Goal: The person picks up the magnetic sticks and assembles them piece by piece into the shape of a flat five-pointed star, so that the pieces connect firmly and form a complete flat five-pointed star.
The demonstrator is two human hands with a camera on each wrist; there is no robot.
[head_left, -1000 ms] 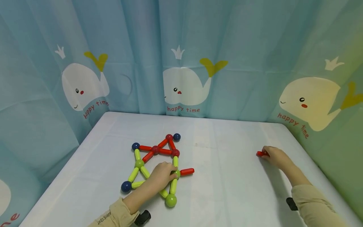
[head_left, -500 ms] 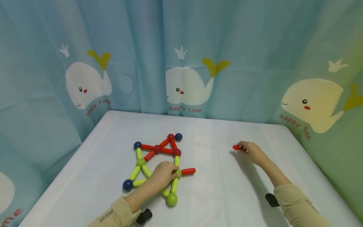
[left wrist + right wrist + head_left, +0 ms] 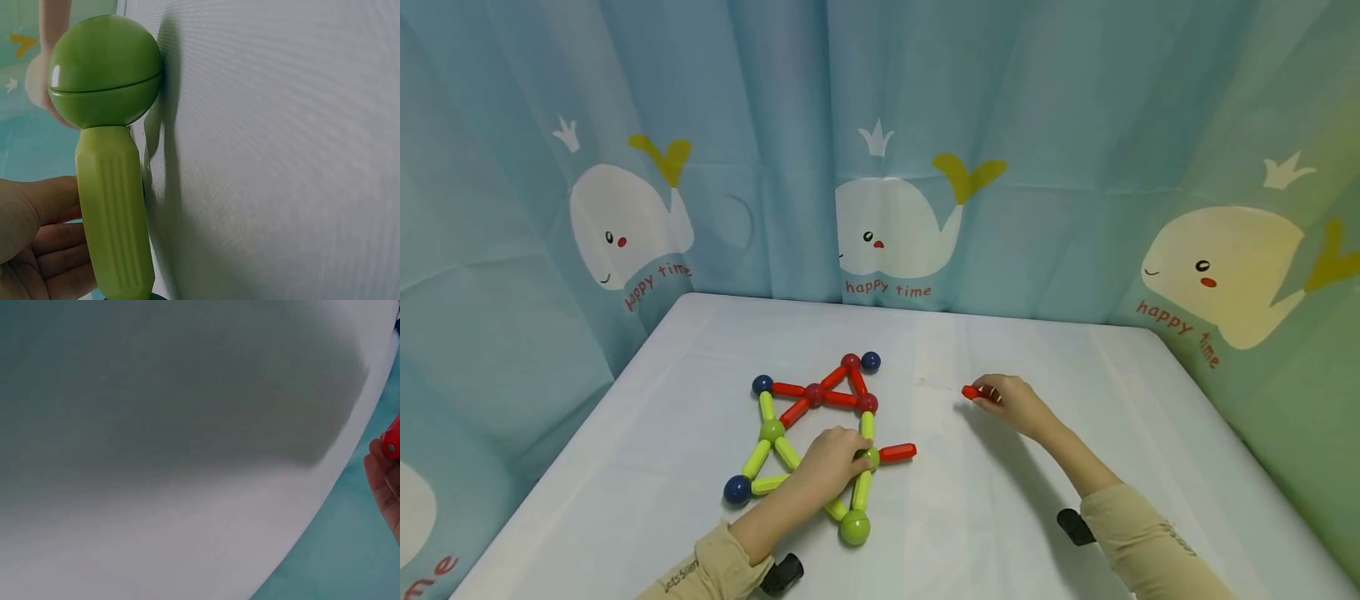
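Note:
A flat frame of magnetic rods and balls lies on the left half of the white table. Its far part has red rods (image 3: 841, 400) and red balls (image 3: 814, 394), its near part light green rods (image 3: 757, 458) and green balls (image 3: 854, 527). My left hand (image 3: 829, 462) grips a green ball (image 3: 872, 457) on the frame's right side, from which a red rod (image 3: 898, 452) sticks out to the right. Raised over the table, my right hand (image 3: 1018, 407) pinches a loose red magnetic rod (image 3: 971, 392). In the left wrist view a green rod (image 3: 115, 212) partly covers the left fingers.
Dark blue balls sit at the frame's left corners, one near (image 3: 737, 489) and one far (image 3: 763, 384). Another blue ball (image 3: 871, 362) is beside the farthest red ball. A whale-print curtain (image 3: 775, 208) stands behind the table (image 3: 985, 517).
My right hand has moved left across the table with the red magnetic rod, toward the frame. The left hand keeps its grip on the green ball.

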